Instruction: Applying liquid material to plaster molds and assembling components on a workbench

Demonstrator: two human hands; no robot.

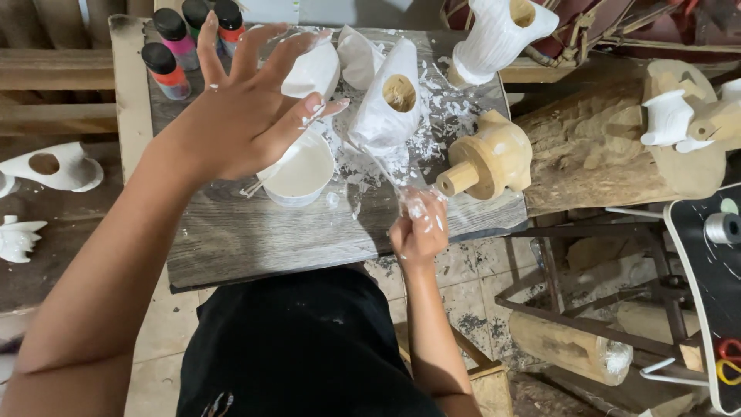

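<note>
**White paint on both hands, over a grey board**

White smears coat the right hand (419,229), fingers curled tight round the end of a thin clear plastic sheet or bag (392,171); the film runs up to a white-painted carved piece (384,108) w/ a round hole showing raw wood inside. Left hand (243,108) is raised above the table, fingers spread wide, holding nothing, a dab of white on the thumb.

Under the left palm sits a small white bowl (299,176), partly hidden. Just right of the film, a bare wooden carving (488,161), rounded, pale tan, w/ a peg sticking out. Behind, another white ribbed piece (494,35) at the board's far edge.

Paint bottles (171,48) w/ black caps stand at the far left corner, pink and orange approx. The grey wood-grain tabletop (255,239) is flecked w/ white flakes near the carvings. Right of it a rough log (594,154) bearing more small carved bits; floor is dusty tile. More white pieces (52,166) lie at left.
</note>
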